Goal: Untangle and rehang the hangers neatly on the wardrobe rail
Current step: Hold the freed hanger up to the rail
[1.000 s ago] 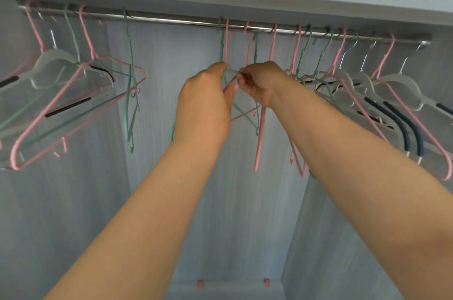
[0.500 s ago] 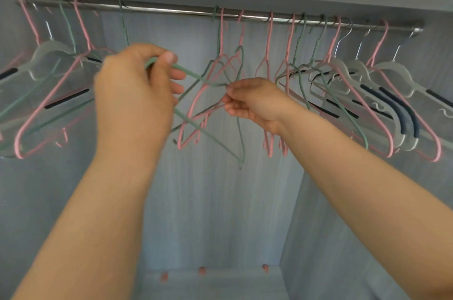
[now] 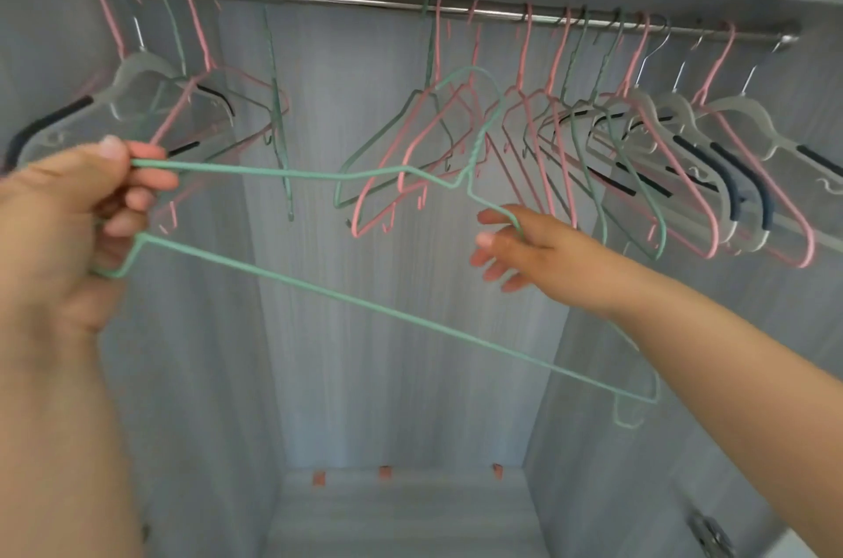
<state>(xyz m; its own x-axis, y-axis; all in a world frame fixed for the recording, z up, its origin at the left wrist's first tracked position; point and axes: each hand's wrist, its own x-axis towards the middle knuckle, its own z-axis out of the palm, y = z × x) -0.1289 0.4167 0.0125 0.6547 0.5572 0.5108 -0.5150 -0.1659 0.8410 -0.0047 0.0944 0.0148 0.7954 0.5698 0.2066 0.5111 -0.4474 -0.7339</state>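
One mint hanger [image 3: 346, 301] is being held free below the rail [image 3: 346, 0], approx. under its middle, w/ the hook not on the rail. Its left corner is being grasped by the left hand [image 3: 68, 220], fingers curled round the wire. The right hand [image 3: 520, 252] is being kept loose, fingers straight, w/ the wire only lying against it. So this hanger is being judged as untangled but not yet rehung. Under the rail's left end a left group [image 3: 182, 110] is being seen crossed. Under the middle a pink/green group [image 3: 410, 147] is also overlapping, and toward the rail's right end a crowded group [image 3: 661, 156] is hanging at mixed angles. Most of the sorting is prob. being left to do.
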